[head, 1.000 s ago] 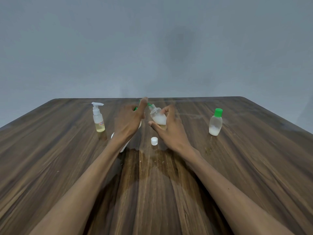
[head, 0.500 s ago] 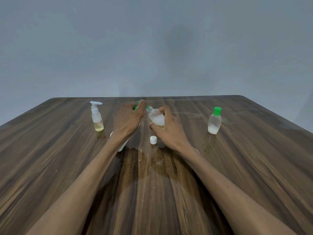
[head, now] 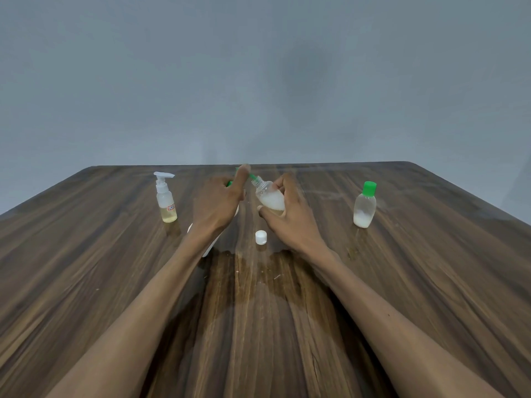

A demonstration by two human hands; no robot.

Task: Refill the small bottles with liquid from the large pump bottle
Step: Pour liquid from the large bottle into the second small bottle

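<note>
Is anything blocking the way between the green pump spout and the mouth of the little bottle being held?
Nothing visible. The green spout points at the uncapped small bottle, tilted in the right hand; its white cap lies on the table.

Loose cap [head: 261, 236] on table [head: 86, 268] between spray bottle [head: 166, 201] left, capped bottle [head: 364, 204] right.

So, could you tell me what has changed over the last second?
Very little. The left hand has brought its thumb down onto the green pump. The right hand still holds the uncapped small bottle tilted against the nozzle. White cap, green-capped bottle and spray bottle stayed put.
</note>
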